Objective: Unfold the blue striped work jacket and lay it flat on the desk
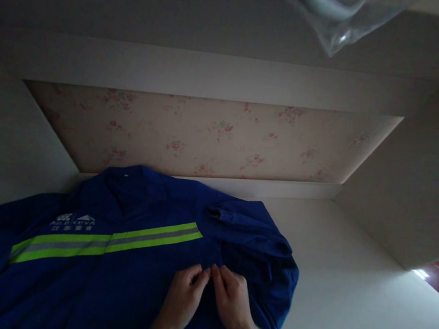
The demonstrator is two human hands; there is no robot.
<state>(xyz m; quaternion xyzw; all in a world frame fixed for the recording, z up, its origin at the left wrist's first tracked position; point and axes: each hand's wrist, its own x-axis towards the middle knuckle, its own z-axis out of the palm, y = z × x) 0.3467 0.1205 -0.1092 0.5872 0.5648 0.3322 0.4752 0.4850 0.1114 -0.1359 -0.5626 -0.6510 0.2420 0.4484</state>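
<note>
Blue work jacket [121, 259] lies spread flat on the white table, toward its left and near edge, collar by the back wall. Cloth looks soft, limp, light; should crease easily, best taken at the front seam. Left hand [182, 297] and right hand [232, 298] meet there, fingertips pinching the fabric. Yellow reflective stripe [107, 241] crosses the chest. No containers visible.
</note>
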